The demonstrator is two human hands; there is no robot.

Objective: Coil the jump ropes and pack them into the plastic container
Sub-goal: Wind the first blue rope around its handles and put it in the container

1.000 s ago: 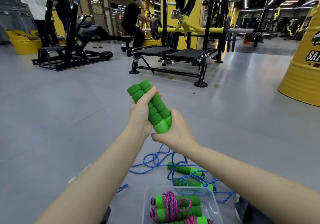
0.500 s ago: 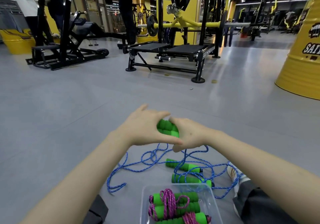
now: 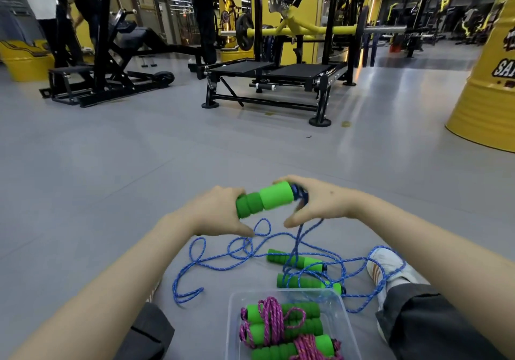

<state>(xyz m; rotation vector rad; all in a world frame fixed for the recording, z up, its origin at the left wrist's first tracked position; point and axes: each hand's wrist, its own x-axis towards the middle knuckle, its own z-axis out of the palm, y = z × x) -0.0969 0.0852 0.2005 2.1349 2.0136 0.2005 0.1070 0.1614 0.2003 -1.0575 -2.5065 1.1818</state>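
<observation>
My left hand (image 3: 217, 214) grips the ribbed end of a pair of green foam handles (image 3: 264, 200), held level above the floor. My right hand (image 3: 315, 200) pinches the blue rope where it leaves the handles' other end. The blue rope (image 3: 237, 251) hangs down and lies in loose tangled loops on the grey floor. Two more green handles (image 3: 295, 260) lie among those loops. A clear plastic container (image 3: 237, 331) at the bottom edge holds green-handled ropes wrapped in pink cord (image 3: 271, 320).
My white shoe (image 3: 390, 267) and dark trouser legs flank the container. A black and yellow weight rack (image 3: 278, 75) stands ahead, another machine (image 3: 106, 61) at the far left, a yellow drum (image 3: 490, 89) at the right. People stand at the back left.
My hands have lowered the handles and turned them from tilted upright to level. My right hand moved from the handles' lower end to the rope at their right end.
</observation>
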